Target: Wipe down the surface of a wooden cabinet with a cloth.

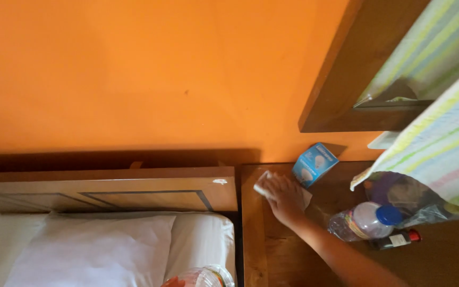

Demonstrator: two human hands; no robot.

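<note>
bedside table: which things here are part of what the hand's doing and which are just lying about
In hand:
- right hand, pressing flat
- white cloth under it
- wooden bedside table

Lying about:
- blue box
- clear bottle with blue cap
- small dark bottle with red cap
- striped cloth
- white pillow

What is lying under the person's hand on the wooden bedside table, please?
A white cloth lies flat under the right hand, on the wooden table. Its corners show at both sides; the hand covers its middle.

One bare forearm (341, 255), no sleeve showing.
</note>
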